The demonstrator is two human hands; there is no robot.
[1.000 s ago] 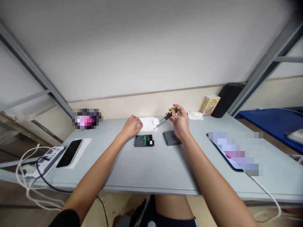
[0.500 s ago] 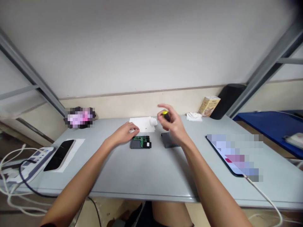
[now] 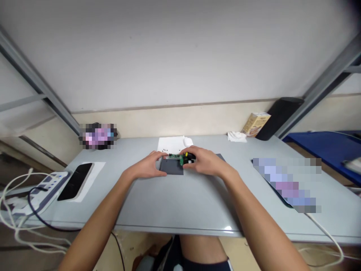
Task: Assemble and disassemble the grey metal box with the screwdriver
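Between my two hands is a green circuit board [image 3: 181,161] with black parts, over a flat dark grey casing [image 3: 171,168]. My left hand [image 3: 149,165] grips the board's left edge, the thumb low beside the casing and the fingers at its far corner. My right hand [image 3: 205,161] closes on the board's right end. Tucked in it as well is a screwdriver [image 3: 188,155] with a black and yellow handle; its shaft cannot be seen. A second dark grey cover [image 3: 220,156] lies mostly hidden behind my right hand.
Behind the board, white paper [image 3: 171,143] holds several tiny dark screws [image 3: 165,150] and a small white case [image 3: 187,142]. A phone [image 3: 76,181] and power strip [image 3: 42,194] lie left. A tablet [image 3: 282,182], tissue [image 3: 237,136], carton [image 3: 256,124] and black cylinder [image 3: 280,117] are right.
My right hand has come down and left with the screwdriver, from above the grey cover to the board. My left hand has moved from the paper's edge to the board's left side.
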